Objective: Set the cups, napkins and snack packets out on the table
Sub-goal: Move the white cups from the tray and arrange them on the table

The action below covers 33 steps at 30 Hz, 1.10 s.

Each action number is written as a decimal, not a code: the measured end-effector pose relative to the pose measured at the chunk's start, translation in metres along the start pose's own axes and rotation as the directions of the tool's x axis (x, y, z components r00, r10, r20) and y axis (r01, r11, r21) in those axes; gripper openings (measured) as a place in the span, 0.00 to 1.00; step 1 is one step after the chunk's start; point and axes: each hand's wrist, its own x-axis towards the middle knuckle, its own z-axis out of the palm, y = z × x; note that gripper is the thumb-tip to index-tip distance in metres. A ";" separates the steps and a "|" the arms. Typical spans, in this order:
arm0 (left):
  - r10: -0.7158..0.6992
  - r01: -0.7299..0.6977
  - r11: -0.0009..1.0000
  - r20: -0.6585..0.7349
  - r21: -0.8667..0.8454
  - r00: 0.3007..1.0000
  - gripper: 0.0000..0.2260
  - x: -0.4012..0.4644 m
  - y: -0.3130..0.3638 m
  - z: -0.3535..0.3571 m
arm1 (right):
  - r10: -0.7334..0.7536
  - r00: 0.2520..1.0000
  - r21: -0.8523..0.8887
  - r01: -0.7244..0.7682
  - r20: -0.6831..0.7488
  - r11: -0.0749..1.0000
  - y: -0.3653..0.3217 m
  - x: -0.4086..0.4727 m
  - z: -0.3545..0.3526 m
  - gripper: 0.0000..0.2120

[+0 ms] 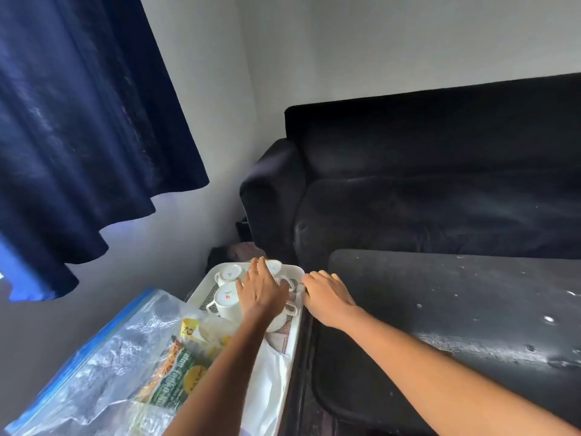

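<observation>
Left hand, fingers spread flat, is hovering over glossy white upturned cups; right hand is resting relaxed on the white tray rim, lower centre.

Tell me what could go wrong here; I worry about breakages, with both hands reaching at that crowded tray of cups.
1. The white cups stand upside down and close together on the tray; the left hand, spread over them, could knock one against another.
2. The right hand is at the tray's far corner; a tug there might slide or tip it.
3. The snack packet overlaps the tray's near side and could drag along.
</observation>
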 end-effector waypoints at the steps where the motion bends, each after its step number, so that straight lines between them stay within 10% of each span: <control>1: -0.013 0.013 1.000 0.027 0.000 1.000 0.32 0.006 -0.001 0.000 | 0.018 1.000 0.016 -0.018 0.013 1.000 -0.002 0.005 0.003 0.12; 14: -0.057 0.058 0.998 0.227 0.001 0.972 0.34 0.052 -0.003 0.018 | 0.099 0.995 0.087 -0.100 0.017 0.991 -0.005 0.043 0.036 0.12; 33: -0.039 0.024 0.989 -0.097 -0.149 0.995 0.29 0.036 0.005 0.000 | 0.175 0.959 0.176 -0.137 -0.221 0.975 0.001 0.041 0.010 0.08</control>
